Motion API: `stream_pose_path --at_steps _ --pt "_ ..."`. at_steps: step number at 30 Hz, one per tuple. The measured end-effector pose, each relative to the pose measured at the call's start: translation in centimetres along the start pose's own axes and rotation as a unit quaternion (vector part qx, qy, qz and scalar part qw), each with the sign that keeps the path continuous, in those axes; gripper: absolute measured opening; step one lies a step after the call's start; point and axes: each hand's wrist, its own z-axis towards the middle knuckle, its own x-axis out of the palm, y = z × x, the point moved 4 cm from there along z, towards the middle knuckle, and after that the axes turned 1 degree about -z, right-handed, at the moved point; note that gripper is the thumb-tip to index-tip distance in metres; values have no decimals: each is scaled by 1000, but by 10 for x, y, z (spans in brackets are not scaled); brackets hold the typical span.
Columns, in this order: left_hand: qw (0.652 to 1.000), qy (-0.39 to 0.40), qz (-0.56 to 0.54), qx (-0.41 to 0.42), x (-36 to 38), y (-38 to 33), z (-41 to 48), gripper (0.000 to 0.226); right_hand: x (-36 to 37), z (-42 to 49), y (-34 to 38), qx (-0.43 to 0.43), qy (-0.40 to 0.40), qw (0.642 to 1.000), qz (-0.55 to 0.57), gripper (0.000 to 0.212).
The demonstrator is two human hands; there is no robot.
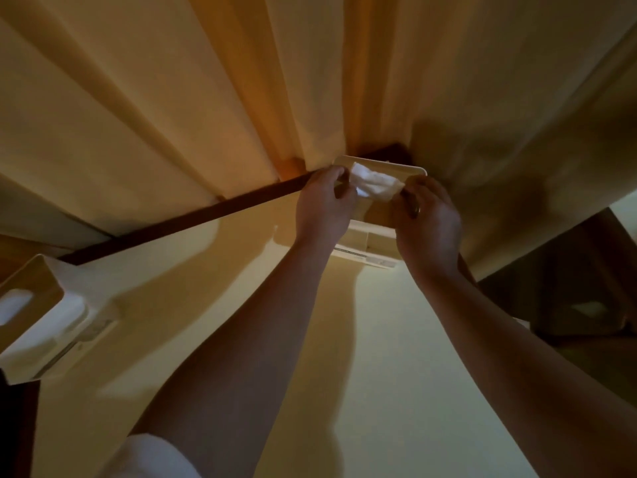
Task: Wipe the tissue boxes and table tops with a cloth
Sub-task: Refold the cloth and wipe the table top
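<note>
We're at the far tissue box (370, 238) by the curtain (206, 98), left hand (322, 208) and right hand (427, 229) each pinching an end of the cloth (374, 186) over its top, so next we'd press down and sweep the lid, then the table (379, 339).

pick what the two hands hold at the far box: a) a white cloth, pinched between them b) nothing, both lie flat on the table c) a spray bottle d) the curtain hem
a: the left hand and right hand each pinch an end of the white cloth just over the box, in front of the curtain.
</note>
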Motion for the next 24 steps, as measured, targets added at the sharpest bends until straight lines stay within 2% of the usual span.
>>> stream_pose_path --at_steps 6,10,12,17,24 --pt "999 29 -12 13 4 -1 10 31 4 1 1 -31 47 998 30 38" --pt "999 46 -7 -8 2 5 -5 50 -2 -18 4 -10 79 996 28 55" --pt "999 27 -12 -14 -2 8 -25 56 -5 -34 4 10 101 995 22 64" --pt "999 9 -23 -36 -15 2 -102 59 -20 -92 13 26 134 990 19 66" --pt "996 63 -25 -54 -36 -6 -229 57 -55 -195 21 -16 206 978 -13 64"
